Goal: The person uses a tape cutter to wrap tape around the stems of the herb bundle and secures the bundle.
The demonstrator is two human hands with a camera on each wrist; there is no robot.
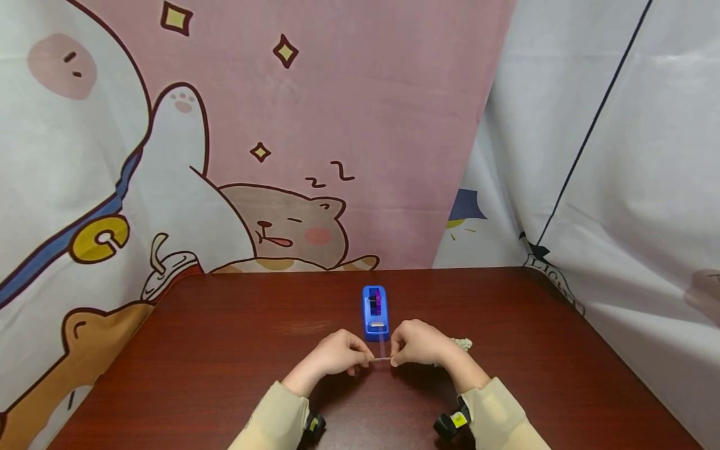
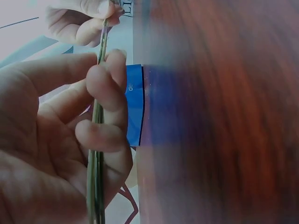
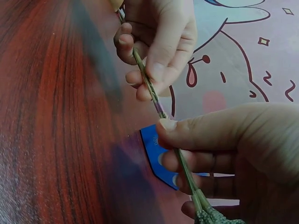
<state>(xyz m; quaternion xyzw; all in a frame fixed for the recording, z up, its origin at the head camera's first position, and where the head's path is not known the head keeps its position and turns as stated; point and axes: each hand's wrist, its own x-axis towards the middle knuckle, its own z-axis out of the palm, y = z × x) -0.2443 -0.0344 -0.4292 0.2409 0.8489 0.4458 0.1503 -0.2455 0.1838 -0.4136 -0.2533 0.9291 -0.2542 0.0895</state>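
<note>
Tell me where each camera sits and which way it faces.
Head: worn on the head, facing forward and down at a reddish wooden table; left hand, right hand and beige sleeves show.
Left wrist: worn there, facing the left hand gripping thin green stems; right hand beyond.
Right wrist: worn there, facing right hand pinching them; left hand beyond.
Both wrist views share a blue plastic tape dispenser.

Bright, even light from above fills the head view, laying soft dark shadows on the brown table [image 1: 225, 350] beneath the left hand [image 1: 340, 353] and right hand [image 1: 419, 344]. The left wrist view is washed out at upper left, and its blurred tabletop carries a blue smear, probably the dispenser's [image 2: 134, 105] reflection. The right wrist view is dimmer, the table glossy, the stems [image 3: 187, 172] fairly crisp.
</note>
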